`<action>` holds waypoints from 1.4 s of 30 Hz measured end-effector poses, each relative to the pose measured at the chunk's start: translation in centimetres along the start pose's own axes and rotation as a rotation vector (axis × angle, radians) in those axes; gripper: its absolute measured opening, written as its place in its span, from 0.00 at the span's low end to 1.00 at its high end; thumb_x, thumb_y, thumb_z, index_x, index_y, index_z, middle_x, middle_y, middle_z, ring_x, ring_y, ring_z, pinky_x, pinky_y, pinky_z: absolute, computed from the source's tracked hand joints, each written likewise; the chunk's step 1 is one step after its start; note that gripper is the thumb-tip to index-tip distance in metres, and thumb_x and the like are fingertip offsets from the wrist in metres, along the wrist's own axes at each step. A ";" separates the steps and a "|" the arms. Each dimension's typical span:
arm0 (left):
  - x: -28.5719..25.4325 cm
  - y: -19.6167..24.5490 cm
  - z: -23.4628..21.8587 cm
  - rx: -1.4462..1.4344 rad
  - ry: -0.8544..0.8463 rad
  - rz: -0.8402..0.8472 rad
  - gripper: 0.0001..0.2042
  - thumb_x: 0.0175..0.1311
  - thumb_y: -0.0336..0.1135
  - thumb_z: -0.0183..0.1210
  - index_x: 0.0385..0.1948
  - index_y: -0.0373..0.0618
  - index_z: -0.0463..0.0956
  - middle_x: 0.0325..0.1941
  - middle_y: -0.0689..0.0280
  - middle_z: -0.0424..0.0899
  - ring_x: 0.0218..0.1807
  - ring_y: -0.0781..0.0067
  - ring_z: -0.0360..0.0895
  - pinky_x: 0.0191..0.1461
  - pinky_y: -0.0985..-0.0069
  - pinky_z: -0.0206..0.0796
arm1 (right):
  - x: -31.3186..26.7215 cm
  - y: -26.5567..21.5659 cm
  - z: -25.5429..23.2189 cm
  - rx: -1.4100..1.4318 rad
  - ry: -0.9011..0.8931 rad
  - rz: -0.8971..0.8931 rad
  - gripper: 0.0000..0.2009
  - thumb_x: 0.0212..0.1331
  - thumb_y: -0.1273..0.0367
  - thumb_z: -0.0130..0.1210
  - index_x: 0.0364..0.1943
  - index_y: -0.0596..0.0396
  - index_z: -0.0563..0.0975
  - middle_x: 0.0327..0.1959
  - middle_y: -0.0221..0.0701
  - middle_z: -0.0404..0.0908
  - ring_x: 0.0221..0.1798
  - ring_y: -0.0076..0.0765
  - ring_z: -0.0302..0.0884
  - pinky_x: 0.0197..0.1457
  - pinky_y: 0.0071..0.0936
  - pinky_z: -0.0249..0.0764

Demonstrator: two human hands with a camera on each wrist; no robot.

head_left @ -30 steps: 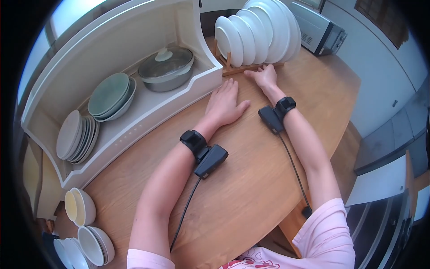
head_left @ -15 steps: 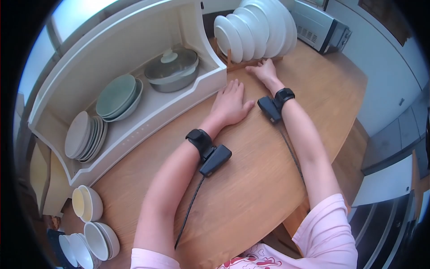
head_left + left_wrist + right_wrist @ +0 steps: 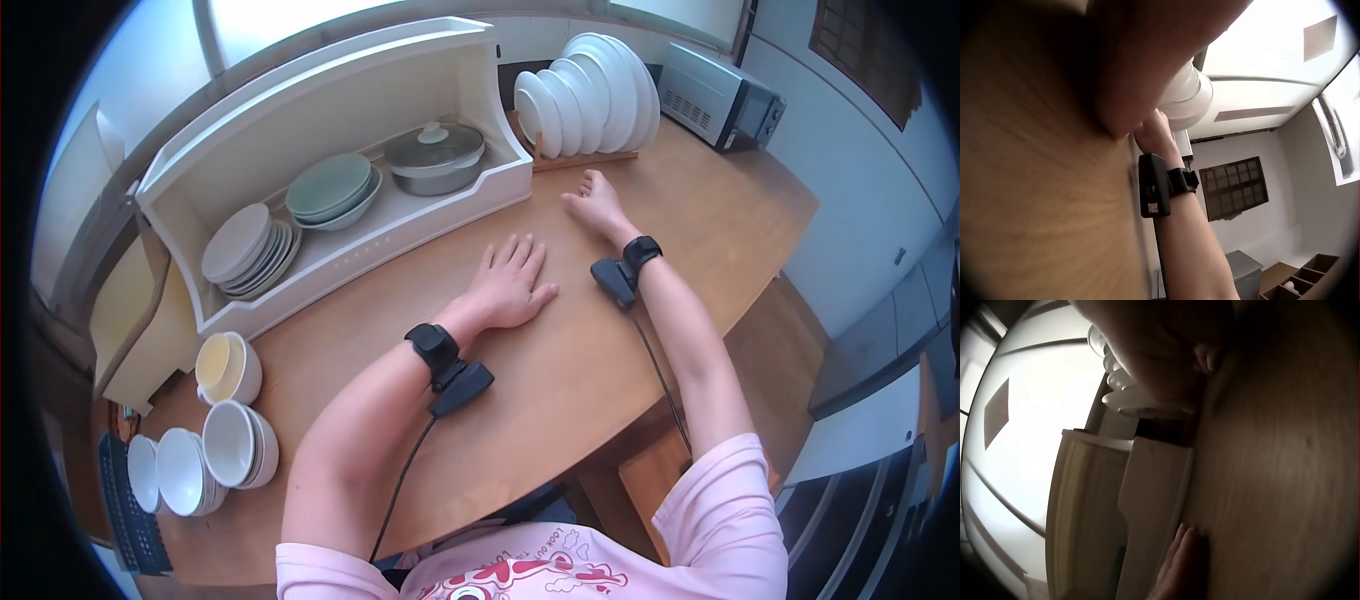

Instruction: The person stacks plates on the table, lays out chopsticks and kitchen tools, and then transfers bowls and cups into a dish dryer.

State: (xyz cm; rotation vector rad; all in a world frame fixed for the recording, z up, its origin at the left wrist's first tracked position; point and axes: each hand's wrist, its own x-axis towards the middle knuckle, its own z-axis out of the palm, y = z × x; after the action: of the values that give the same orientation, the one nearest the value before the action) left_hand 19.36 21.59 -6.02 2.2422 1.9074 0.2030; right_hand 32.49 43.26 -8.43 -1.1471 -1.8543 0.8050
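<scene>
In the head view my left hand [image 3: 508, 283] lies palm down on the wooden table [image 3: 480, 400], its fingers spread and straight. Farther back and to the right, my right hand [image 3: 598, 203] has loosely curled fingers with nothing in them. Just beyond it a wooden rack [image 3: 585, 161] holds several white plates [image 3: 600, 100] on edge. The right wrist view shows the fingertips of my left hand [image 3: 1180, 559] low over the wood, near the white shelf unit [image 3: 1154, 481].
Inside the white shelf unit [image 3: 300, 285] stand stacked plates [image 3: 240, 245], green bowls [image 3: 330, 187] and a lidded pot [image 3: 436, 158]. White bowls [image 3: 230, 445] and a yellow bowl [image 3: 212, 362] sit at the left. A silver oven [image 3: 715, 95] stands behind at the right.
My right hand has come away from the plate rack toward me. The left hand has drawn back from the shelf unit, fingers spread wider. The head view has shifted, showing more at the back.
</scene>
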 end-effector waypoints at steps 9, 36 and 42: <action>-11.2 3.0 -10.2 -0.258 0.384 0.005 0.17 0.58 0.40 0.59 0.15 0.36 0.75 0.13 0.54 0.74 0.19 0.54 0.74 0.27 0.63 0.65 | -11.7 -20.7 2.4 0.211 -0.113 -0.667 0.06 0.53 0.72 0.60 0.33 0.60 0.79 0.26 0.30 0.82 0.27 0.17 0.77 0.32 0.18 0.73; -28.1 -0.3 -3.1 -0.333 0.235 -0.168 0.14 0.57 0.39 0.60 0.15 0.41 0.76 0.17 0.53 0.76 0.21 0.51 0.75 0.24 0.61 0.65 | -23.1 -20.8 16.0 0.507 -0.921 -0.288 0.07 0.60 0.70 0.58 0.33 0.62 0.77 0.20 0.23 0.76 0.20 0.14 0.70 0.22 0.14 0.67; -28.3 -0.1 -3.0 -0.336 0.253 -0.188 0.14 0.56 0.39 0.61 0.15 0.41 0.76 0.17 0.53 0.76 0.20 0.51 0.75 0.24 0.62 0.64 | -23.7 -20.6 15.7 0.512 -0.940 -0.307 0.07 0.58 0.71 0.58 0.32 0.62 0.77 0.19 0.25 0.77 0.21 0.15 0.72 0.23 0.16 0.68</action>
State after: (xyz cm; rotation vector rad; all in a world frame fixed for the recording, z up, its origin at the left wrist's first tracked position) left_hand 13.99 -6.10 -2.63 1.8793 2.0095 0.7486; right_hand 16.86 11.90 -5.94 -0.1130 -2.2413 1.6844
